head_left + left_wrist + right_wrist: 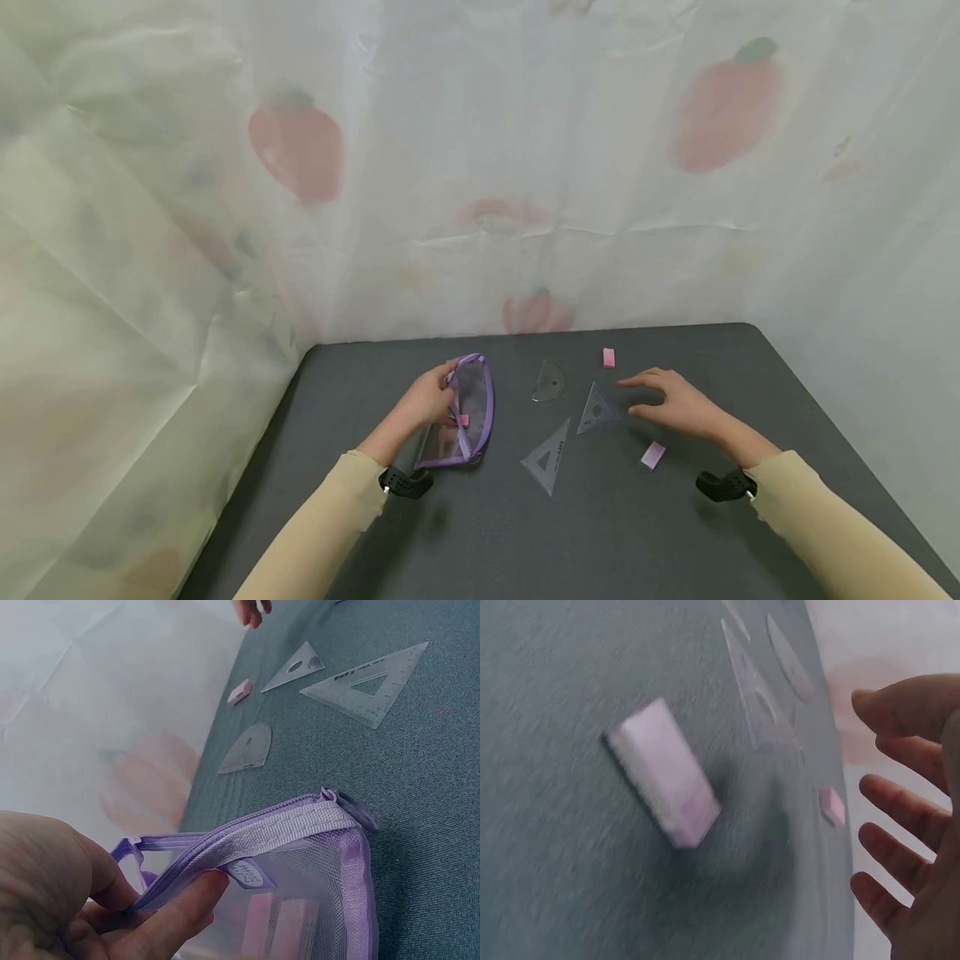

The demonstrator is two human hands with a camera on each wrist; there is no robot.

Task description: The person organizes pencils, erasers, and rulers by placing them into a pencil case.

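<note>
Table's pouch (pixel 300 862): wrist-view inner eraser (pixel 289 926)

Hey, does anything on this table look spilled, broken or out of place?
Nothing looks spilled or broken. The set squares, protractor and two erasers lie scattered loose on the table, while the left hand holds the purple mesh pouch by its zipper edge.

The zipper edge of a purple mesh pencil pouch (pixel 300 862) is pinched by the left hand (pixel 67 900); pink erasers are seen inside; beyond, a protractor (pixel 247 748), two set squares (pixel 367 679) and a pink eraser (pixel 240 691) are laid on the grey table (pixel 427 765).
</note>
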